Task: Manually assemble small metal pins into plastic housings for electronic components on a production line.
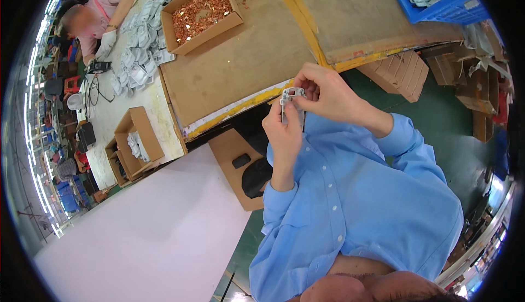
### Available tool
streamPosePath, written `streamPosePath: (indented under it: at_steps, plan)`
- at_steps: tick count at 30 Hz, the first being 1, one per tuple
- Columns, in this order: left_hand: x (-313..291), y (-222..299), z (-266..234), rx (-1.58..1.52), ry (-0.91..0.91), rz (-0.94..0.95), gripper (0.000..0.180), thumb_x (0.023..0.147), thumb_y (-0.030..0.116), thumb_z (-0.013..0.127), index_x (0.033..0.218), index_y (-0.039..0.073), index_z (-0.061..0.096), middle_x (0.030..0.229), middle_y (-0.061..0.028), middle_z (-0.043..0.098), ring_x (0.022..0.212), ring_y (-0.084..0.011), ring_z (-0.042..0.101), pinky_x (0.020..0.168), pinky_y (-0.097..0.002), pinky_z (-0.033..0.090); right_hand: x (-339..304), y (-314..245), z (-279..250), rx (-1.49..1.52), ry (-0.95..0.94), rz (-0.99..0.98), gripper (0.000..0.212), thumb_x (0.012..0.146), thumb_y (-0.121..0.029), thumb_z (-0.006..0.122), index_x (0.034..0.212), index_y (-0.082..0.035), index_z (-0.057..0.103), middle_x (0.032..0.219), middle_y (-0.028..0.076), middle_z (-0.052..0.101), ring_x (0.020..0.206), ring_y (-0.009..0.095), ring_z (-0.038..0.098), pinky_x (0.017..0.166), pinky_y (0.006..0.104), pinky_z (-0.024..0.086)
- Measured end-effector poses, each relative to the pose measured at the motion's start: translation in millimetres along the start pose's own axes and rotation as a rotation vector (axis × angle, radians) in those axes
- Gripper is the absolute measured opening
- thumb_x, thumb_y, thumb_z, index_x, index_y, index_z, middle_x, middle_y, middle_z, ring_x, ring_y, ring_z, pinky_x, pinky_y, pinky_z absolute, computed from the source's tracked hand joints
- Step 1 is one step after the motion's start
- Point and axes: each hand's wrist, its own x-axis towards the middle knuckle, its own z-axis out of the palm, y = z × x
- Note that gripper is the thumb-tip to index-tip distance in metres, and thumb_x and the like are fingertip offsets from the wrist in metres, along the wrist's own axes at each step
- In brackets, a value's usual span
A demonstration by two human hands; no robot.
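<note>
Grey plastic part [292,100] is sitting upright between your hands. Your left hand [283,132] is gripping it from below, steadying it, while your right hand [322,91] fingers are pinching its top.

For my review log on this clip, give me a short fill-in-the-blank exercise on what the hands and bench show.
1. Both hands, left hand and right hand, hold a small ____ plastic part.
2. The open cardboard box on the bench holds small ____-coloured pieces.
3. The crate at the top right is ____.

Missing words: grey; copper; blue
</note>
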Motion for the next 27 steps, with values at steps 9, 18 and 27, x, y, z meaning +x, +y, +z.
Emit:
streamPosePath:
  at_steps: [9, 18, 27]
  plan:
    - [-3, -3, -4, -0.030, -0.034, -0.054, 0.021, 0.092, 0.009, 0.055, 0.106, -0.003, 0.064, 0.076, -0.0039, 0.065, 0.069, -0.0050, 0.054, 0.063, -0.0222, 0.046, 2, 3, -3, 0.010, -0.056, 0.029, 0.019, 0.076, -0.007, 0.069, 0.085, 0.000, 0.055, 0.077, 0.009, 0.055, 0.062, 0.019, 0.056, 0.055, 0.0311, 0.046]
    - [-3, 4, 0, -0.016, -0.047, -0.011, 0.020, 0.093, 0.009, 0.054, 0.106, -0.003, 0.065, 0.073, -0.0021, 0.063, 0.064, -0.0035, 0.053, 0.057, -0.0198, 0.044, 2, -1, -6, 0.003, -0.117, 0.141, 0.020, 0.076, -0.009, 0.070, 0.084, 0.000, 0.053, 0.072, 0.012, 0.058, 0.062, 0.022, 0.058, 0.055, 0.0337, 0.046]
    - [-2, 2, 1, 0.002, -0.065, 0.017, 0.020, 0.092, 0.007, 0.053, 0.106, -0.002, 0.064, 0.066, -0.0040, 0.063, 0.059, -0.0065, 0.058, 0.056, -0.0220, 0.046, 1, 8, -4, -0.022, -0.120, 0.082, 0.022, 0.075, -0.008, 0.070, 0.082, -0.001, 0.051, 0.066, 0.007, 0.054, 0.058, 0.015, 0.054, 0.053, 0.0288, 0.044]
